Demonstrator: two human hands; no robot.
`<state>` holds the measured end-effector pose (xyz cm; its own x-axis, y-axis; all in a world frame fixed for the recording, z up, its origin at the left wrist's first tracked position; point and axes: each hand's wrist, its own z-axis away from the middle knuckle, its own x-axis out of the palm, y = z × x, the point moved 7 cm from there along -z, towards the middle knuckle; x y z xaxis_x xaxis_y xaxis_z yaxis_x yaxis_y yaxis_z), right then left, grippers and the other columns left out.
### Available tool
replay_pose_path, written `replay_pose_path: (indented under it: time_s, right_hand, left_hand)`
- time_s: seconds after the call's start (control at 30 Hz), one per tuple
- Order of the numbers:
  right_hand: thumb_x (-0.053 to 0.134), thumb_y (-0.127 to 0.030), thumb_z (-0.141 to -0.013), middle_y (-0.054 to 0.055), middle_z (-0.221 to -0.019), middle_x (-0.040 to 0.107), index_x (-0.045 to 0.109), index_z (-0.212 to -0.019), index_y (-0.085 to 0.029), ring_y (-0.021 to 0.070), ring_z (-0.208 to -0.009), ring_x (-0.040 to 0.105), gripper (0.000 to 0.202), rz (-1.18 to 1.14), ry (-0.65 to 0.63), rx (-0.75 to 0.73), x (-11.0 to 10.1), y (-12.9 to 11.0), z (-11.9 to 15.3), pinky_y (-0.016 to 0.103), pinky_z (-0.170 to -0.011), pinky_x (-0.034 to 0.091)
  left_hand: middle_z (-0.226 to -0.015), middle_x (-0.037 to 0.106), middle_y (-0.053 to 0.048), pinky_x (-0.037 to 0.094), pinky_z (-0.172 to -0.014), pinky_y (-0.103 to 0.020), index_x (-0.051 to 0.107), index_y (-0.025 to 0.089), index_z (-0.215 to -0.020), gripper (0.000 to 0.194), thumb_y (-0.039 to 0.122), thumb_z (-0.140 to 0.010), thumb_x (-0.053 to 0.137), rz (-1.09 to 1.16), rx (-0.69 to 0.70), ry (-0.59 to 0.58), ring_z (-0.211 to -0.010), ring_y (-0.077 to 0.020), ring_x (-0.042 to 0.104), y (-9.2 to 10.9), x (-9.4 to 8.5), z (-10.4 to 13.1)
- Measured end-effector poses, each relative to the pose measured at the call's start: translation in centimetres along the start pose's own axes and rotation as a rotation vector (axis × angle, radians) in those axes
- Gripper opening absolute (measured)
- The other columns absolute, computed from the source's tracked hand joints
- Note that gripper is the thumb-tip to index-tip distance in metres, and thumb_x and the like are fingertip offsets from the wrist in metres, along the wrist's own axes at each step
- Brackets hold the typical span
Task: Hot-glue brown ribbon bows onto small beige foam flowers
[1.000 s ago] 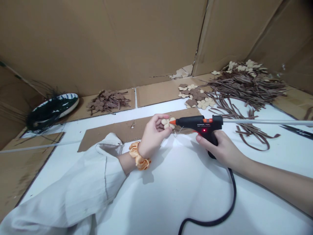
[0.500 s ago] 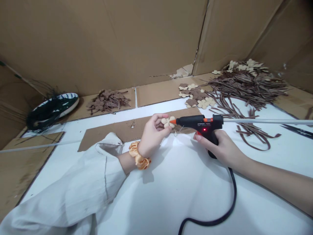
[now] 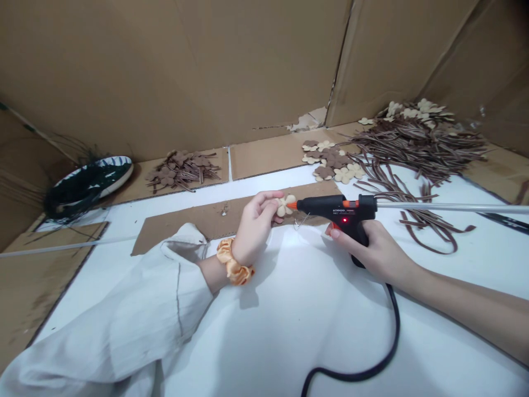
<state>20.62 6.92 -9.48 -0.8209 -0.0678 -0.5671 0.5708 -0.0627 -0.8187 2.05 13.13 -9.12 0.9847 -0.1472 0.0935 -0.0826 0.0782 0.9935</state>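
Observation:
My left hand (image 3: 257, 225), with an orange scrunchie (image 3: 235, 263) round its wrist, pinches a cream flower cutout (image 3: 285, 205) by its left side. The orange nozzle tip of a black glue gun (image 3: 326, 206) meets the flower near its centre. My right hand (image 3: 378, 248) is wrapped round the gun's handle, a finger at the orange trigger. A red light glows on the gun, and a long clear glue stick (image 3: 438, 206) sticks out of its back.
A cardboard strip (image 3: 194, 220) lies beneath the left hand. Behind are brown strips with flowers (image 3: 182, 170), cream and brown flowers (image 3: 330, 160) and a large strip pile (image 3: 417, 146). A plate of dark threads (image 3: 118, 172) sits left. The gun's black cable (image 3: 363, 377) curls in front.
The left thumb has moved up from the flower's lower edge to its left side, covering part of the petals. The glue gun has barely moved.

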Motion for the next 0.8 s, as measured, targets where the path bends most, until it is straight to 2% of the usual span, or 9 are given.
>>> replay_pose_path:
  time_s: [0.17,0.43,0.8]
  right_hand:
    - [0.05,-0.053,-0.08,-0.003,-0.058,0.041,0.054,-0.069,-0.016,0.0115,-0.054,0.038,0.039,0.044,0.003,0.001,-0.1,0.1,0.11,0.025,-0.05,0.029]
    - [0.049,-0.053,-0.079,-0.004,-0.053,0.034,0.044,-0.06,-0.019,0.0099,-0.05,0.032,0.04,0.1,0.024,-0.01,-0.2,-0.26,0.2,0.025,-0.046,0.024]
    - [0.048,-0.052,-0.08,-0.004,-0.054,0.036,0.046,-0.063,-0.019,0.0104,-0.05,0.034,0.037,0.123,0.044,-0.028,-0.28,-0.38,0.22,0.025,-0.045,0.025]
  left_hand:
    - [-0.075,0.067,-0.002,0.049,-0.074,-0.026,0.062,0.014,-0.096,0.019,0.024,-0.081,0.057,0.035,-0.016,0.004,-0.07,-0.0113,0.061,-0.39,-0.05,-0.11]
    - [-0.085,0.071,-0.007,0.051,-0.082,-0.033,0.062,0.012,-0.098,0.026,0.027,-0.076,0.064,0.08,-0.047,0.002,-0.078,-0.0156,0.066,-0.63,-0.06,-0.14]
    - [-0.087,0.073,-0.007,0.052,-0.081,-0.029,0.064,0.012,-0.093,0.02,0.023,-0.076,0.065,0.119,-0.064,0.005,-0.077,-0.0137,0.067,-0.48,0.06,-0.15]
